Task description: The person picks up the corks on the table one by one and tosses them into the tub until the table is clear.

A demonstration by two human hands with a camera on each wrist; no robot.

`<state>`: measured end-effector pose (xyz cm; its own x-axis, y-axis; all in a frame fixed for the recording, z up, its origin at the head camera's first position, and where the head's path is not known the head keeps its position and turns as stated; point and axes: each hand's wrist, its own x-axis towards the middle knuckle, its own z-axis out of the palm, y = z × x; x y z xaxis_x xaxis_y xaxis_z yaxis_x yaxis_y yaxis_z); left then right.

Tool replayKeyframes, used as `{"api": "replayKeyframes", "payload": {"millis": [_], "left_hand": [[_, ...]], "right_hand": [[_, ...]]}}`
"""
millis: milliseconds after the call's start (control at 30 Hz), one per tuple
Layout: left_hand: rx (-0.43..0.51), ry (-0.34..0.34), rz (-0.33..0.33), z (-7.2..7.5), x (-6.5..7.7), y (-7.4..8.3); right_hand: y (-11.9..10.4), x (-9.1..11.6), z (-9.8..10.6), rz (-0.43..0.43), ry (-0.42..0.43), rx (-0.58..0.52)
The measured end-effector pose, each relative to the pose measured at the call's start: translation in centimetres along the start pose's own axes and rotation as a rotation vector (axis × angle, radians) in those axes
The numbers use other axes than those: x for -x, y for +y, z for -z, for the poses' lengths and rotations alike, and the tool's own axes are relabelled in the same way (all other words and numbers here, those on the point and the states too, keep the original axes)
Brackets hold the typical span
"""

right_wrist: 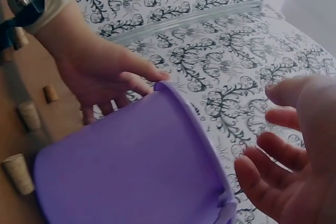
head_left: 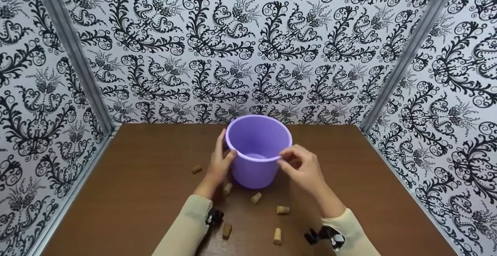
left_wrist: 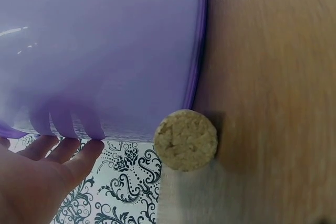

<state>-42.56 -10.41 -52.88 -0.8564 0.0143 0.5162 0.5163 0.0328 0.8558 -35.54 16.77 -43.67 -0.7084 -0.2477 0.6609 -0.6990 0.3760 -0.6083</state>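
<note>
A purple plastic bucket stands upright near the back of the brown table, its mouth tilted into the head view so the inside bottom shows. My left hand holds it at the left, thumb at the front of the rim and fingers along the outer wall. In the left wrist view those fingertips meet the bucket's side. My right hand is by the right rim with loosely bent fingers; the right wrist view shows a gap between this hand and the bucket. Close to the bucket's base lies a cork.
Several more corks lie scattered on the table, among them a cork at front right and a darker cork at left. Patterned panels enclose the back and sides, joined by metal posts.
</note>
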Motion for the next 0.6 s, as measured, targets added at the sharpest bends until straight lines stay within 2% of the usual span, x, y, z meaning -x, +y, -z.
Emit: {"api": "replayKeyframes", "payload": {"millis": [100,233,367,467,600], "left_hand": [[0.0,0.004,-0.007,0.0,0.0,-0.1],[-0.009,-0.001,-0.004,-0.2,0.3,-0.4],[-0.008,-0.005,0.001,-0.3,0.4,-0.3],[-0.003,-0.006,-0.005,-0.2,0.2,-0.1],[-0.003,0.002,0.008,-0.1,0.2,0.0]], "right_hand": [[0.6,1.0,-0.2,0.014,-0.113,-0.021],[1.3,2.6,-0.9,0.049,-0.287,0.014],[1.8,3.3,-1.5,0.062,-0.45,0.07],[2.2,3.3,-1.7,0.025,-0.51,0.111],[2.8,3.2,-2.0,-0.04,-0.547,0.126]]}}
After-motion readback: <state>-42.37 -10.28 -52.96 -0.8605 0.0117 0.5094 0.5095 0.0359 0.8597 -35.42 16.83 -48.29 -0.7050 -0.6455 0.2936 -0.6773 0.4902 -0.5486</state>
